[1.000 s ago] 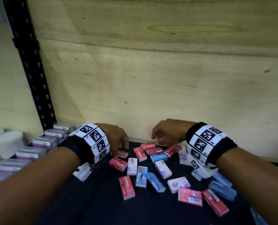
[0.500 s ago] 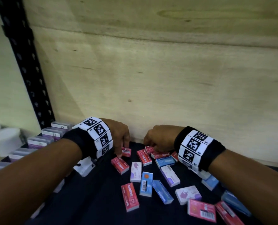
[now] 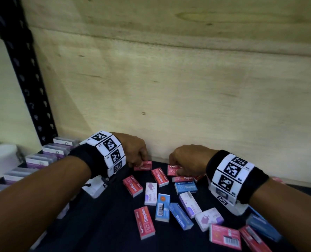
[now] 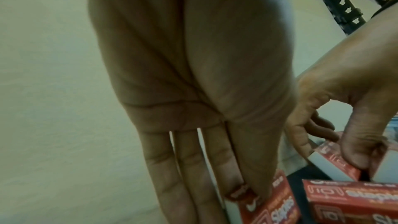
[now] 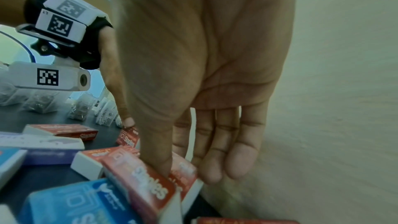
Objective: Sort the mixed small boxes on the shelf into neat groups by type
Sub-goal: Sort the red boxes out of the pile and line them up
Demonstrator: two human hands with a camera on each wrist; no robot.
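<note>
Small staple boxes in red, blue and white-purple lie mixed on the dark shelf (image 3: 105, 224). My left hand (image 3: 142, 160) is at the back wall, thumb and forefinger pinching the end of a flat red box (image 3: 144, 165); the left wrist view shows this left hand (image 4: 247, 192) on that red box (image 4: 277, 207). My right hand (image 3: 176, 168) is down on a cluster of red boxes (image 3: 172, 170). In the right wrist view the right hand (image 5: 178, 168) holds a red box (image 5: 185, 175) between thumb and fingers, with another tilted red box (image 5: 148, 190) in front.
The plywood back wall (image 3: 187, 106) stands right behind both hands. A black slotted upright (image 3: 24, 70) and a row of purple-white boxes (image 3: 42, 160) are at the left, with a white container (image 3: 2, 160) beyond. Loose red (image 3: 144, 221), blue (image 3: 162, 207) and white-purple boxes (image 3: 150, 193) lie nearer me.
Both hands have moved back and down toward the wall. The left fingers have closed on the red box there, and the right hand has settled onto the red cluster.
</note>
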